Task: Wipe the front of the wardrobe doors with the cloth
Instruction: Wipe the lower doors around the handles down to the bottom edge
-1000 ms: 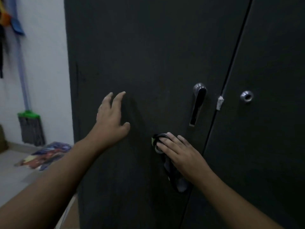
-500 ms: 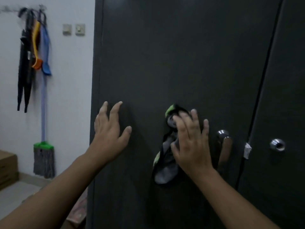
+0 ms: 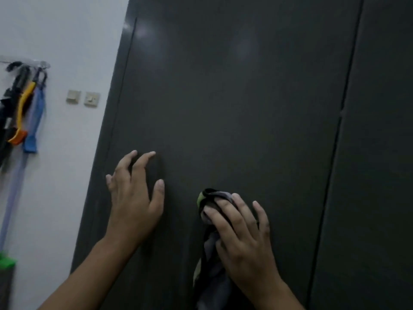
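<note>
The cloth (image 3: 209, 278) is on the big dark left door (image 3: 223, 97) of the wardrobe, low down and near the middle. The right hand (image 3: 243, 240) pushes it flat on the door. Its fingers (image 3: 225, 211) lie straight and a little apart on top of the cloth, and the rest of the cloth hangs down under the hand. I cannot tell if the thumb hooks into the cloth. The left hand (image 3: 134, 198) holds nothing. It is spread wide, fingers apart, on the same door or very close to it, more to the left. I cannot tell if the palm really touches. The door looks the same dark all over and the room is dim, so I cannot see which bits are wiped. I think the job is in the middle: there is a lot of door above the hands, and the right door (image 3: 380, 153), past the thin gap (image 3: 339, 130), looks like it needs a wipe too. No handle shows here, so nothing on the door blocks the cloth. The left hand may be in the way if the cloth goes left. On the white wall (image 3: 55, 198) are two switches (image 3: 82, 98), an orange brush (image 3: 20, 121) and a blue brush (image 3: 33, 121) hanging up, and a mop with a green top (image 3: 6, 262) at the edge.
</note>
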Available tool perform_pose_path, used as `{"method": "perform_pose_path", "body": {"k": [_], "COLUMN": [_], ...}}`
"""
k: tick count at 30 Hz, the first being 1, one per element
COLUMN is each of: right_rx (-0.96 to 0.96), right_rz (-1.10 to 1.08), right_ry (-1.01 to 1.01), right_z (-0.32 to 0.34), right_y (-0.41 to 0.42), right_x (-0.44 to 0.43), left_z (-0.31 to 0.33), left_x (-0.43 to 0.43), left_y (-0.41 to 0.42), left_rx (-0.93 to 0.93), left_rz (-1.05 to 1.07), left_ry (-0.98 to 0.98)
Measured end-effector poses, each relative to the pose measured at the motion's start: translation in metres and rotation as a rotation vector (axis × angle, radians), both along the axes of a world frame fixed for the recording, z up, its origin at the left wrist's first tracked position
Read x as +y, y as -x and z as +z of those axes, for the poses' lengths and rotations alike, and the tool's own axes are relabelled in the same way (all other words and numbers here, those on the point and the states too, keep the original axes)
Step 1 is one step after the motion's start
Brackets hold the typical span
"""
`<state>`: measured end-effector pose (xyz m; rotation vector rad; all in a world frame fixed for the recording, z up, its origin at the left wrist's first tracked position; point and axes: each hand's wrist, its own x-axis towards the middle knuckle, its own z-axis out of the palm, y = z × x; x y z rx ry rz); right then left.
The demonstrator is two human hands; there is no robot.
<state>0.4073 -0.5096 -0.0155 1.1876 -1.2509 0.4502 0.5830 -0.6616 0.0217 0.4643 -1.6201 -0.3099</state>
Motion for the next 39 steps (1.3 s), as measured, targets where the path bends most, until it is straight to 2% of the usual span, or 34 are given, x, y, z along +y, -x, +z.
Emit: {"method": "perform_pose_path", "body": {"k": [4,8,11,14,18,22,27,30,34,39], "right_rx": [-0.213,-0.016,0.005,-0.128,-0.297,-0.486,-0.611,-0.620,-0.564,-0.241], "right_rz": [-0.015,-0.076,-0.125,-0.181,-0.218,-0.218,-0.161,-0.058,0.027,0.036], "right_ry": [0.078,-0.230,-0.290,-0.195,-0.037,0.125,0.235,0.295,0.373,0.117], "right_z": [0.081,0.101,0.115,0.131,0.158,0.191,0.221,0.243,0.287,0.285], "right_y": [-0.006,-0.009,0.006,0.017,0.027,0.046,0.072,0.080,0.083,0.102], "right_x": [0.008,0.018,0.043,0.070,0.099,0.128,0.155,0.154,0.142,0.153], "left_z": [0.086,0.144,0.173,0.200,0.218,0.221,0.218,0.220,0.242,0.266], "left_x": [0.006,0.015,0.022,0.040,0.069,0.097,0.130,0.149,0.166,0.195], "left_y": [-0.009,-0.010,-0.012,-0.003,0.027,0.054,0.086,0.103,0.128,0.151], "left_rx": [-0.072,-0.304,-0.407,-0.408,-0.485,-0.505,-0.531,-0.497,-0.298,-0.086], "left_rz": [-0.038,-0.073,-0.099,-0.189,-0.250,-0.280,-0.260,-0.264,-0.259,-0.248], "left_ry": [0.069,0.168,0.209,0.202,0.303,0.353,0.381,0.381,0.290,0.161]}}
